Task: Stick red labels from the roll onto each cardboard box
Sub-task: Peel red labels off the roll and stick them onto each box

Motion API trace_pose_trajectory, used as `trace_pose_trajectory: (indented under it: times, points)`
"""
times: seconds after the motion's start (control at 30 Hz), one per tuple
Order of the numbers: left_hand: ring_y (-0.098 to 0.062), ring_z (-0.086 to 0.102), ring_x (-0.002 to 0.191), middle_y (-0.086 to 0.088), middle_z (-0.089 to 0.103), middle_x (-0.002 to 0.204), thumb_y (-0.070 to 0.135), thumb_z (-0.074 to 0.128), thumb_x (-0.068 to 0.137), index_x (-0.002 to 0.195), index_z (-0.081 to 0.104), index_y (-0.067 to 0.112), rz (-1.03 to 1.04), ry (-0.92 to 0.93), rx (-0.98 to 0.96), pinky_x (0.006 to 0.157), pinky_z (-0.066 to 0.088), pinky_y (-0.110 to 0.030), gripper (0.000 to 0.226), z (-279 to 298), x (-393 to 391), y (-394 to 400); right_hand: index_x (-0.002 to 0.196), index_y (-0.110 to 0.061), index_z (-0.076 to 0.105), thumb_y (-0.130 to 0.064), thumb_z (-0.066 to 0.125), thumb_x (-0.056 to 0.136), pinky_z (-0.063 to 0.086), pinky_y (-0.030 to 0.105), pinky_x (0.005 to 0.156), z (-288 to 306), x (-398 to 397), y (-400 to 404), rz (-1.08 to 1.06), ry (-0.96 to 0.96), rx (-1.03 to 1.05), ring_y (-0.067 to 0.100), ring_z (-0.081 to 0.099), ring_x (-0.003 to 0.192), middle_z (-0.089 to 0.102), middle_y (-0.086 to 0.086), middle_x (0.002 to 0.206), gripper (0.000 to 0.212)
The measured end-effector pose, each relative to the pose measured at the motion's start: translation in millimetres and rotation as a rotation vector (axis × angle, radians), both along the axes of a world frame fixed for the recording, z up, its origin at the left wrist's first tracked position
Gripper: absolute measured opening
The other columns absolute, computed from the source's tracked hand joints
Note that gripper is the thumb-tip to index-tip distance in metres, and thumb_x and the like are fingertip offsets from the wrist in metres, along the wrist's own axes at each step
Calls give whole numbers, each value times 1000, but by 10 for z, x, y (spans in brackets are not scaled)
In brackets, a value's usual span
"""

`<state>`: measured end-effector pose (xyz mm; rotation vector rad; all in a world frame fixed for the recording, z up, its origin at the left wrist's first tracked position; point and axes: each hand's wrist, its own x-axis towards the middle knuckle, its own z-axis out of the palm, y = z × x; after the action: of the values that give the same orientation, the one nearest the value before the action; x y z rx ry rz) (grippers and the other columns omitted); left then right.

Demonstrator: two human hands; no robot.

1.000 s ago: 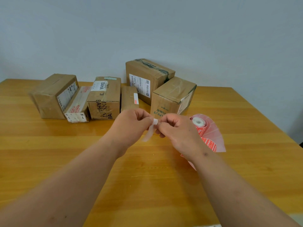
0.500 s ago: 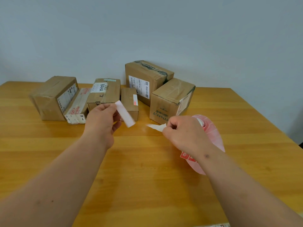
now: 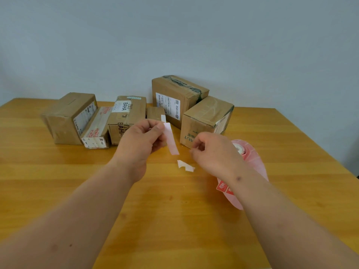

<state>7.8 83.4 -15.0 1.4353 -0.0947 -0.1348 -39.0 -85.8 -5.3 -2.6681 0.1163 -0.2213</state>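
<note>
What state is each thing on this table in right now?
Left hand: pinches a peeled label.
Label: hanging free, stuck to nothing yet.
Right hand: fingers loosely curled, holding nothing.
Paper scrap: lying loose on the table.
Label roll: partly unwound.
Cardboard boxes: closed, taped.

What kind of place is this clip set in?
Probably a plain room used as a small parcel-packing spot: cardboard boxes with shipping labels, a label roll and a bare wooden table against a blank wall.
</note>
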Motion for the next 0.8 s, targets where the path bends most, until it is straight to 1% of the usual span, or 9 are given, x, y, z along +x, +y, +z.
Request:
trace_pose_trajectory:
  times: [0.07,0.17,0.23,0.3,0.4,0.47,0.5,0.57,0.8]
  points:
    - [-14,58,72,-3,65,75,15,55,97,88,67,15,-89,-13,-1,77,50,-30,16,-16,-2,9,107,-25,65,-30,54,95,44,23,65,-5,22,12,-7,44,286,10,62,80,65,-10,96,17]
    - [-13,59,73,-4,67,79,14,54,97,86,67,13,-187,-13,-13,79,51,-29,17,-24,-6,19,105,-19,67,-28,52,97,44,26,62,-7,49,33,-58,229,814,13,67,71,70,-3,91,20]
    - [-14,59,75,-7,67,83,13,54,97,86,67,12,-224,-21,-19,81,51,-31,17,-34,3,38,99,-14,68,-26,52,97,42,27,60,-10,81,32,-45,321,1006,15,64,67,70,1,83,21]
    - [-16,60,77,-9,67,86,13,54,96,85,67,11,-254,-18,-30,84,50,-34,18,-41,16,70,100,-12,67,-24,51,97,42,27,61,-10,115,20,-30,381,1049,15,63,68,69,2,83,20]
    - [-19,61,79,-10,68,86,12,57,92,83,70,12,-300,1,-58,86,49,-35,16,-44,39,114,113,-5,63,-19,55,96,46,26,61,-10,136,19,-32,465,1054,17,65,70,68,9,90,23]
    - [-19,63,78,-11,68,86,15,61,85,81,71,13,-330,12,-71,84,50,-34,12,-39,58,137,106,-5,63,-11,57,94,45,26,59,-7,140,21,-32,474,1090,17,63,66,68,11,84,15]
    - [-19,63,78,-12,68,87,15,62,82,80,72,14,-343,13,-72,83,50,-33,11,-35,69,147,99,-6,64,-5,57,92,44,25,57,-5,148,14,-33,450,1123,16,62,63,68,10,79,10]
    - [-19,64,79,-15,67,91,14,63,78,82,74,13,-356,17,-64,83,51,-33,12,-33,95,162,90,-7,65,3,57,88,40,24,53,2,170,-21,-46,376,1177,13,57,55,67,8,71,13]
    - [-19,64,77,-10,68,84,-1,53,92,94,72,6,-301,61,-31,89,50,-39,21,-65,190,180,89,-5,70,7,63,82,42,24,52,9,222,-150,-67,210,1073,11,56,54,64,8,67,16]
